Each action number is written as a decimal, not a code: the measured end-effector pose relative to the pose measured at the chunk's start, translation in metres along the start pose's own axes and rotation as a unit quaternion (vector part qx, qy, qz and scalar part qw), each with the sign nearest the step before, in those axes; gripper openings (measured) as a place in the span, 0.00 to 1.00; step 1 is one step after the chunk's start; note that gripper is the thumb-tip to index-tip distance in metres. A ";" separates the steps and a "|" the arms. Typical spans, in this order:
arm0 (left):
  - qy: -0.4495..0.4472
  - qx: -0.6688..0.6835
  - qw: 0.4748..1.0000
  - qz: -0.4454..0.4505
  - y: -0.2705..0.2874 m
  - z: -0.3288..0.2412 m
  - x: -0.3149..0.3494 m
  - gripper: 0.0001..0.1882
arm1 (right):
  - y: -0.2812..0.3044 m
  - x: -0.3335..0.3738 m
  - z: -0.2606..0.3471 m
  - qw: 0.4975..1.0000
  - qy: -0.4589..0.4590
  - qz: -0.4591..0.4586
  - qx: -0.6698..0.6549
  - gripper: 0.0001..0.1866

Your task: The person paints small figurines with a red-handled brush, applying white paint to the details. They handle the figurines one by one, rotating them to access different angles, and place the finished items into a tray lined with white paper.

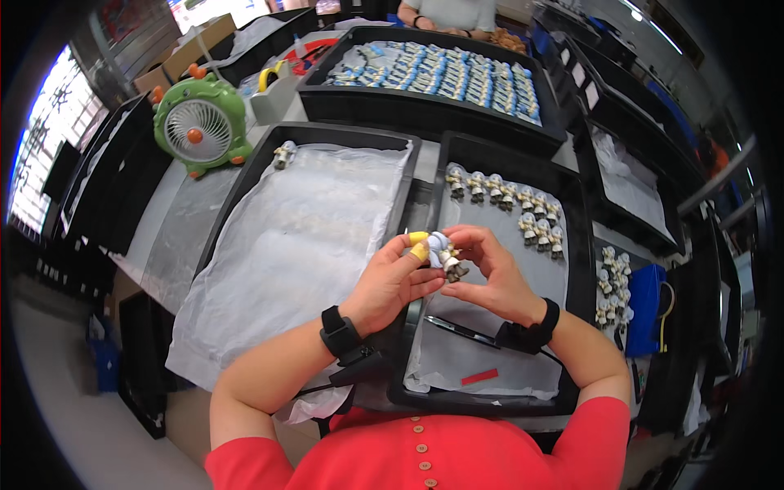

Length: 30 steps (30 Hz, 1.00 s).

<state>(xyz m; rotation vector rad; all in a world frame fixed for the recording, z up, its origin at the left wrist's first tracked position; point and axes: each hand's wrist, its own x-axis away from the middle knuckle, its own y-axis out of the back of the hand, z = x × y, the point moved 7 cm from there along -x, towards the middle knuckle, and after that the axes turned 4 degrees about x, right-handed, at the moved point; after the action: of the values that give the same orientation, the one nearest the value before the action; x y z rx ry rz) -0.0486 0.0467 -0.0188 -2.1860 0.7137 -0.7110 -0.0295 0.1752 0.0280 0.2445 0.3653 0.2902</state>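
A small figurine [444,252] with a pale blue-grey top and dark feet is held between both hands, above the inner edges of two black trays. My left hand [394,279], with yellow covers on its thumb and a fingertip, pinches the figurine's upper end. My right hand [495,278] has its fingers curled round the lower side. Rows of similar figurines [508,196] stand in the right tray [581,294], beyond my right hand. One lone figurine [284,154] lies in the far corner of the left tray [245,184], which is lined with white sheet.
A pen [461,329] and a red strip [479,377] lie in the right tray. More figurines [611,286] and a blue bin [647,310] stand at right. Behind are a large tray [359,104] of blue-white pieces, a green fan [200,126] and another person [449,15].
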 end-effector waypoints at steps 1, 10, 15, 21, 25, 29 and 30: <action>-0.005 -0.001 1.000 0.010 -0.002 0.002 -0.005 0.18 | 0.006 0.001 0.004 0.999 -0.010 -0.014 0.032 0.29; -0.035 -0.080 0.996 -0.004 0.002 -0.008 0.003 0.18 | 0.038 0.003 0.036 0.990 0.030 -0.086 0.109 0.24; -0.042 -0.080 0.996 0.026 0.001 -0.007 0.002 0.18 | 0.119 0.052 0.063 0.973 -0.116 -0.115 0.163 0.13; -0.038 -0.088 0.995 0.041 -0.004 -0.004 -0.003 0.18 | 0.184 0.178 0.057 0.894 -0.251 -0.230 0.291 0.09; -0.053 -0.102 0.992 0.058 -0.005 -0.006 -0.003 0.20 | 0.169 0.234 0.015 0.817 -0.344 -0.176 0.427 0.07; -0.071 -0.103 0.988 0.092 -0.004 -0.010 -0.006 0.22 | 0.142 0.276 -0.040 0.796 -0.340 -0.154 0.476 0.11; -0.066 -0.093 0.990 0.087 -0.005 -0.010 -0.006 0.21 | 0.140 0.277 -0.042 0.789 -0.356 -0.161 0.473 0.12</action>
<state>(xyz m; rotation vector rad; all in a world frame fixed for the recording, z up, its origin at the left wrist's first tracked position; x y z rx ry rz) -0.0577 0.0488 -0.0112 -2.2792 0.9193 -0.4197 0.1694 0.4016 -0.0574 1.2358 -0.2457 -0.3679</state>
